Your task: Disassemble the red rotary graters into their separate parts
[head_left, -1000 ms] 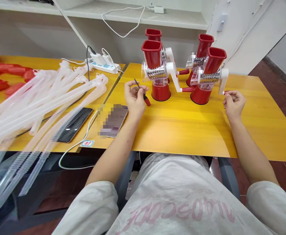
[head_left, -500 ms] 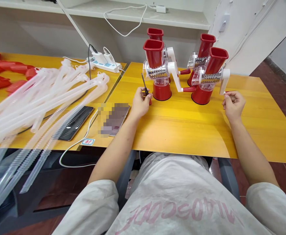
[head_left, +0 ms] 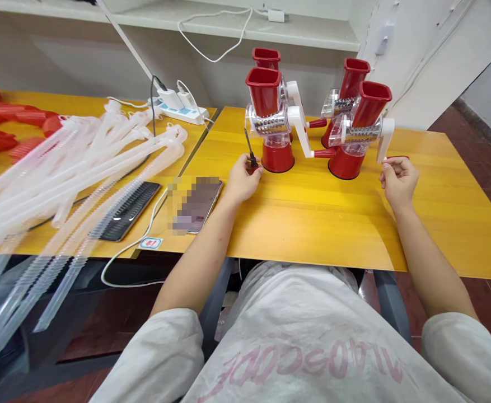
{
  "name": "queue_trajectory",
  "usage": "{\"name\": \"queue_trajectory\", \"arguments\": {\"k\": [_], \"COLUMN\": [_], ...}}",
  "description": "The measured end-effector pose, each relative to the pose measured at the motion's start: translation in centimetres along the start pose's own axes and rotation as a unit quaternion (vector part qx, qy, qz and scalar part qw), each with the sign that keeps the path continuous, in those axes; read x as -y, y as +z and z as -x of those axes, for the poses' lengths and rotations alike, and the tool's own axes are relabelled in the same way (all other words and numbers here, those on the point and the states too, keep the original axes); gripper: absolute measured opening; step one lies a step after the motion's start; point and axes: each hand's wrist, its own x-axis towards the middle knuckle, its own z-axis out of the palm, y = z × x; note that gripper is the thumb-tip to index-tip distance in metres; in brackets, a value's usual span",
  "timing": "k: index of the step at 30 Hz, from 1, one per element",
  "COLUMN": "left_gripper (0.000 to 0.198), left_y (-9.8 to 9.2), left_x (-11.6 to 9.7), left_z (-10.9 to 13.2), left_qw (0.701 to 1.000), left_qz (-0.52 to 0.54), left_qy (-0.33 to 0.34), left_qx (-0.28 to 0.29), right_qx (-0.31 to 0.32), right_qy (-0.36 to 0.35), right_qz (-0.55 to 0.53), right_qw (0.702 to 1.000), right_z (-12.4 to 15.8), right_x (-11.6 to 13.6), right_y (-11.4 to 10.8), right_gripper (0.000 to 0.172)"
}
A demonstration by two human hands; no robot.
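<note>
Yellow wood-grain desk [head_left: 312, 224] bearing four red rotary drum graters [head_left: 277, 158] with clear housings; left hand [head_left: 243, 180] pinching a slim red-handled screwdriver [head_left: 250, 152] just beside one grater's red base; right hand [head_left: 400, 180] pinching a thin red piece [head_left: 396, 158], seemingly a rod, near a white crank handle [head_left: 385, 139].

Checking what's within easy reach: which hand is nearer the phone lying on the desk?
Left. The left hand is just to the right of the phone, not touching it; the right hand is much farther right.
</note>
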Motion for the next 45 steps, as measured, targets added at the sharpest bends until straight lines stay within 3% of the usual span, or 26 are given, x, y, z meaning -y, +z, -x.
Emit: {"name": "queue_trajectory", "arguments": {"k": [18,29,35,39,41,43,45], "left_gripper": [0.041,0.030,0.064,0.066,0.062,0.058,0.052], "left_y": [-0.2,-0.2,0.4,0.9,1.4,2.3,3.7], "left_x": [-1.2,-1.9,-4.8,-7.3,-8.6,-9.8,-10.9], "left_z": [0.4,0.4,0.9,3.2,4.3,5.1,5.4], "left_qw": [0.999,1.000,0.987,0.981,0.978,0.971,0.953], "left_qz": [-0.038,-0.006,0.116,0.107,0.068,0.031,0.000], "left_qy": [-0.024,0.000,0.093,0.161,0.173,0.155,0.133], "left_qx": [0.000,-0.011,-0.063,0.022,0.093,0.181,0.272], "right_qx": [0.005,0.005,0.027,0.165,0.248,0.288,0.291], "right_qy": [-0.003,-0.004,-0.070,-0.175,-0.243,-0.312,-0.370], "right_qz": [-0.002,0.000,0.025,0.080,0.093,0.096,0.127], "right_qw": [1.000,1.000,0.997,0.967,0.933,0.900,0.873], "right_z": [0.0,0.2,2.2,4.2,5.0,5.7,6.2], "right_x": [-0.2,0.2,1.8,3.6,4.4,5.1,5.5], "right_y": [-0.1,0.1,0.9,3.2,4.8,6.2,7.2], "right_gripper": [0.043,0.048,0.049,0.043,0.053,0.070,0.076]}}
